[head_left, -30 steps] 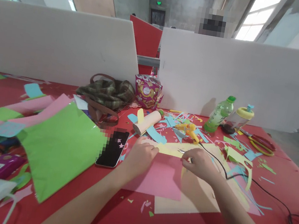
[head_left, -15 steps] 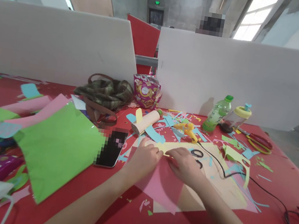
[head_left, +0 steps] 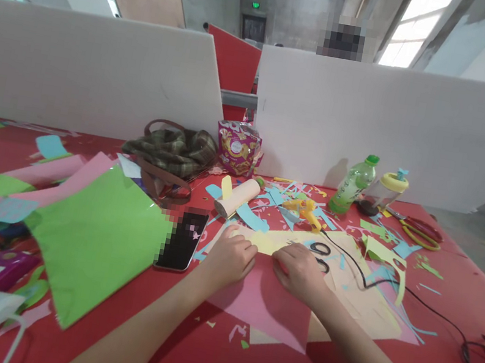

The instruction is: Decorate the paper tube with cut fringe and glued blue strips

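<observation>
A sheet of pink paper lies in front of me, over a larger cream sheet. My left hand is closed at its upper left edge, fingers curled and thumb hidden. At the upper right edge my right hand pinches the same sheet, its fingertips tucked under. A pale yellow strip of paper shows just beyond the pink edge, between the two hands. Whether it is joined to the pink sheet I cannot tell. Black curled shapes lie on the cream sheet past my right hand.
A phone and a large green sheet lie to the left. Beyond my hands are a cardboard tube, a yellow glue gun with its black cord, and a green bottle. Red-handled scissors lie at right among paper scraps.
My hands have moved slightly apart, uncovering more of the yellow strip. The lower corner of the pink paper has shifted to the right.
</observation>
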The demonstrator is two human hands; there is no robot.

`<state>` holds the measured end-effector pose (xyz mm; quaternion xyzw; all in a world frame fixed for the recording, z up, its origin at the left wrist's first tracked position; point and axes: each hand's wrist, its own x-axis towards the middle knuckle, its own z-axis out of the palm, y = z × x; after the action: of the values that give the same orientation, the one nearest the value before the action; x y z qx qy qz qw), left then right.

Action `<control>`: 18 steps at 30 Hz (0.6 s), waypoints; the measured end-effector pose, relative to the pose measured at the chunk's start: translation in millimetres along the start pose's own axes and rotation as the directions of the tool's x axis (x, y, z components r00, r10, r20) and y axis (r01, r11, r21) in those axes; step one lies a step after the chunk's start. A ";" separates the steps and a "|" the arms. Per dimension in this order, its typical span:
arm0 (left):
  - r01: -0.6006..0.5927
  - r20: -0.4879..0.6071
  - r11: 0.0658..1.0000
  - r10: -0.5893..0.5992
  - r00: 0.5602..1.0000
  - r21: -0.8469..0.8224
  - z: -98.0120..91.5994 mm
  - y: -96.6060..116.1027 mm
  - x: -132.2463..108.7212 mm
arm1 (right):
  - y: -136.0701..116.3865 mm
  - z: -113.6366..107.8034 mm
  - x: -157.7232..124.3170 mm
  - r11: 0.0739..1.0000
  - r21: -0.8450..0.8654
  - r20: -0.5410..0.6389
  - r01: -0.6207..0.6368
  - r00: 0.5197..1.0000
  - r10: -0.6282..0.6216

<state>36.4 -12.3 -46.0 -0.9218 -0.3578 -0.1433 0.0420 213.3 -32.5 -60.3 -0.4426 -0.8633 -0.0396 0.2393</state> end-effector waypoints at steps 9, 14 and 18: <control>0.150 -0.065 0.988 -0.147 0.987 0.035 0.5 -33.6 -16.7 | 15.6 -7.5 -7.3 1.000 -0.007 -0.008 0.012 1.000 -0.012; 0.224 -0.201 0.973 -0.209 0.957 0.055 -4.9 -25.3 -13.3 | 13.1 -9.3 -3.4 1.000 -0.013 0.000 0.013 1.000 -0.013; -0.007 -0.140 0.996 0.020 0.990 0.088 -3.6 -1.9 -5.0 | 5.3 -7.6 3.9 0.999 -0.008 0.005 0.040 0.999 -0.040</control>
<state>30.8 -14.8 -44.1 -0.9091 -0.3536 -0.1917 0.1082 218.4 -28.5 -52.6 -0.4264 -0.8723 -0.0467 0.2347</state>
